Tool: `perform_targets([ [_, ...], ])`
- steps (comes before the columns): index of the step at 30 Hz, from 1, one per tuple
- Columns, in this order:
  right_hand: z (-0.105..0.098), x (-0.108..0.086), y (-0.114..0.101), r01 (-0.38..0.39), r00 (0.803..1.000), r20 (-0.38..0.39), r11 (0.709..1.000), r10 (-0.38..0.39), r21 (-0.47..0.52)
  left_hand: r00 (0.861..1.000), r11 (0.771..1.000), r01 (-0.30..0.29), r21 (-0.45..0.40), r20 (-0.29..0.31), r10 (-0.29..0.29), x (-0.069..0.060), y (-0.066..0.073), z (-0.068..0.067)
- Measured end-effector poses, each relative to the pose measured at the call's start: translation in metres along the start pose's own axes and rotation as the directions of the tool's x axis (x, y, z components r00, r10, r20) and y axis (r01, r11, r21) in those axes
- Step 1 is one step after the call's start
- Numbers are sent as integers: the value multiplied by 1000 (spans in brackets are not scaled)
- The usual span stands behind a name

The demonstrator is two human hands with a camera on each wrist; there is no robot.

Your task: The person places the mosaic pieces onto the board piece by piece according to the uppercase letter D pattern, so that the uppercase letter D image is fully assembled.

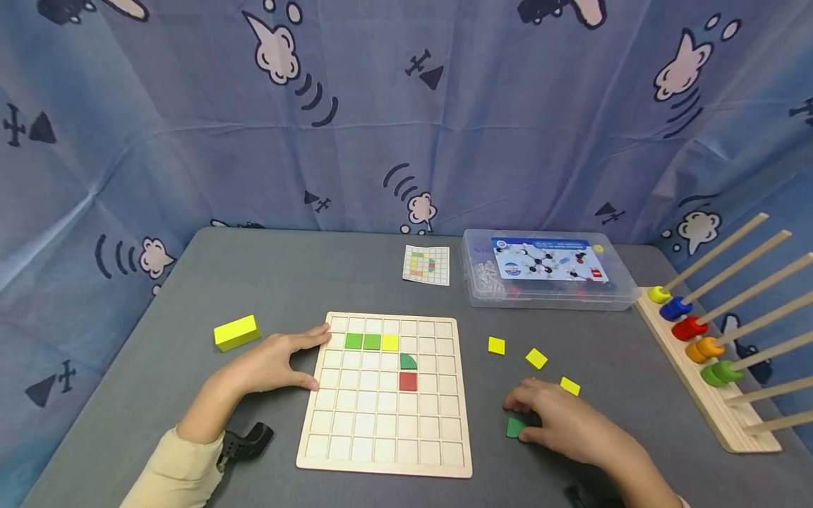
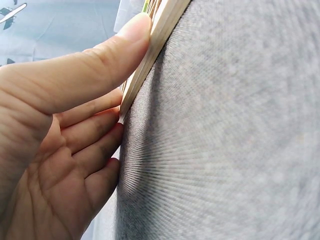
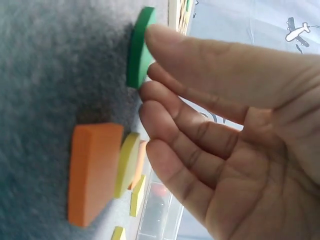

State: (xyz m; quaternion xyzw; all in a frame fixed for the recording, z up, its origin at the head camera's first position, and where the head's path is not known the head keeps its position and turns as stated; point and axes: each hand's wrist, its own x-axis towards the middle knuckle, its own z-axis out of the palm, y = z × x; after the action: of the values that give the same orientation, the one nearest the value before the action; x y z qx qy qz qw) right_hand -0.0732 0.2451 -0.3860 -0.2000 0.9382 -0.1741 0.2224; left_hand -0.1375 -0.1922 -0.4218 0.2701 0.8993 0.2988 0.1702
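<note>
A wooden grid board [image 1: 375, 458] lies on the grey table, with green and yellow squares in one row, a green quarter-round [image 1: 408, 362] and a red square [image 1: 408, 382] below. Against the board's left edge rests my left hand [image 1: 273, 363], thumb and fingers spread; its thumb touches the edge in the left wrist view. My right hand [image 1: 565, 423] is low over the table, right of the board. Its thumb and fingertips are at a loose green piece with a curved side [image 3: 140, 50], which lies on the table. Whether they press it is unclear.
Near the right hand are yellow squares [image 1: 536, 358], an orange piece [image 3: 95, 175] and a yellow curved piece [image 3: 127, 165]. A yellow block [image 1: 236, 333] sits left. Behind are a pattern card [image 1: 426, 265] and a plastic box [image 1: 546, 293]; a peg rack [image 1: 711, 381] stands right.
</note>
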Motion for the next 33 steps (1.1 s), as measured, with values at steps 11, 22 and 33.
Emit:
perform_targets([
  [11,6,0,-1,101,994,-42,995,-101,-6,1000,1000,8,2,-3,-8,-1,2,0],
  [22,8,1,-7,80,990,-115,996,-85,-50,1000,1000,-10,10,-14,11,1,0,1],
  [33,6,3,-2,141,973,-188,989,-132,34,1000,1000,10,2,-9,-10,-1,0,1],
])
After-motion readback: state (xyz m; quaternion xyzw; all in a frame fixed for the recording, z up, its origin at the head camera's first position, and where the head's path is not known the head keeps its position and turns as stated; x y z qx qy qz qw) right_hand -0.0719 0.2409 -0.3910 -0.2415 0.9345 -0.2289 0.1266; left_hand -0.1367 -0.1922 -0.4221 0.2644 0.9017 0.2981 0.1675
